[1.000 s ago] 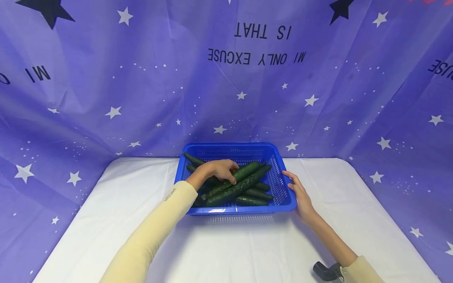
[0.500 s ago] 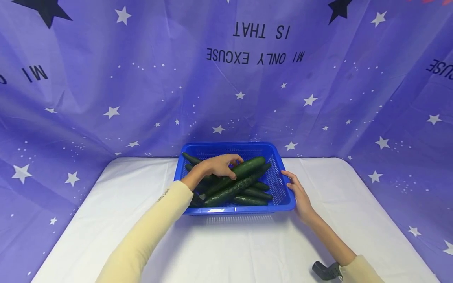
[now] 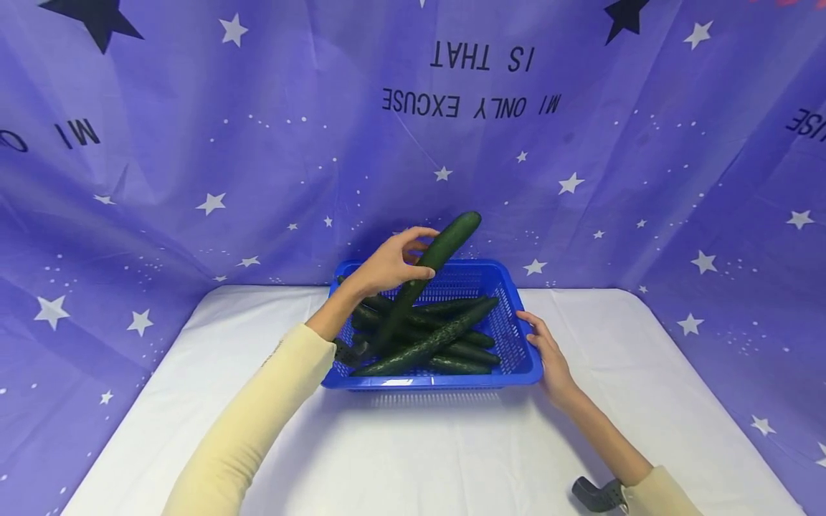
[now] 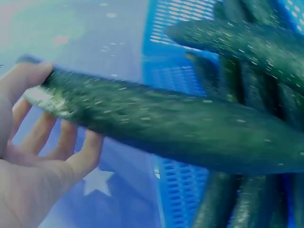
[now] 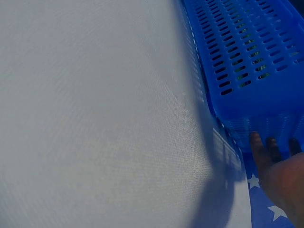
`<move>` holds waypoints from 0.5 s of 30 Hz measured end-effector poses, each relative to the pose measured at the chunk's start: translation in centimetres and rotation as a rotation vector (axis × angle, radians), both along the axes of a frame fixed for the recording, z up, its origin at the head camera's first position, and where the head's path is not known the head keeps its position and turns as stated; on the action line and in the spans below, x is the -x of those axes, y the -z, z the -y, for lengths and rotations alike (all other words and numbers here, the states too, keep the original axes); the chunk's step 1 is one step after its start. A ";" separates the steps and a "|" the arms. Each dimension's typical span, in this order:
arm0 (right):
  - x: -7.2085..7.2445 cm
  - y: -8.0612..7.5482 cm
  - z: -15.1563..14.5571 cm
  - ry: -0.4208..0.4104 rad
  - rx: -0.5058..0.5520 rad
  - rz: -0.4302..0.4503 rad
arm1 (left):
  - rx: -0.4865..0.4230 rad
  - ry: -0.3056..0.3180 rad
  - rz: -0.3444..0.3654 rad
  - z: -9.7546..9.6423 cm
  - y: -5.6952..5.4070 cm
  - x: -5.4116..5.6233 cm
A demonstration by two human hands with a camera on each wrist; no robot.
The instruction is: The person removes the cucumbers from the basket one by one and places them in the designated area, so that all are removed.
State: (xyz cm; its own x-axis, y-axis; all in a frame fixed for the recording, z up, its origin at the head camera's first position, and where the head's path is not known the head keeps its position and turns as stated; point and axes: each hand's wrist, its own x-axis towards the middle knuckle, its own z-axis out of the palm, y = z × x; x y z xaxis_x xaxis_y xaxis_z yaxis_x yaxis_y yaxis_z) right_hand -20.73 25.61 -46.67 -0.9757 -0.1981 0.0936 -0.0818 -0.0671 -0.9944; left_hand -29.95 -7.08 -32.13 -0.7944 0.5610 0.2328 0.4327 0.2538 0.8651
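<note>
My left hand (image 3: 393, 264) grips a dark green cucumber (image 3: 445, 247) near its middle in the head view, thumb on the near side and fingers behind. The cucumber slants up to the right, its upper end above the far rim and its lower end low over the pile. In the left wrist view the held cucumber (image 4: 166, 121) spans the picture. Several more cucumbers (image 3: 445, 340) lie crossed in a blue plastic basket (image 3: 445, 382). My right hand (image 3: 551, 362) rests against the basket's right end, its fingers (image 5: 259, 149) fairly straight on the outer wall.
The basket stands on a white-covered table (image 3: 452, 451), close to its far edge. A purple curtain (image 3: 290, 179) with stars and printed words hangs behind and at both sides. A dark device (image 3: 596, 494) sits at the right wrist.
My left hand has risen, lifting a cucumber off the pile and tilting it more steeply. The right hand stays at the basket's right end, and the basket has hardly moved.
</note>
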 end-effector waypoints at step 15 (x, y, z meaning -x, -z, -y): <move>0.1 0.1 -0.1 0.010 -0.004 -0.008 | -0.235 -0.239 0.032 5.0 -4.0 -3.2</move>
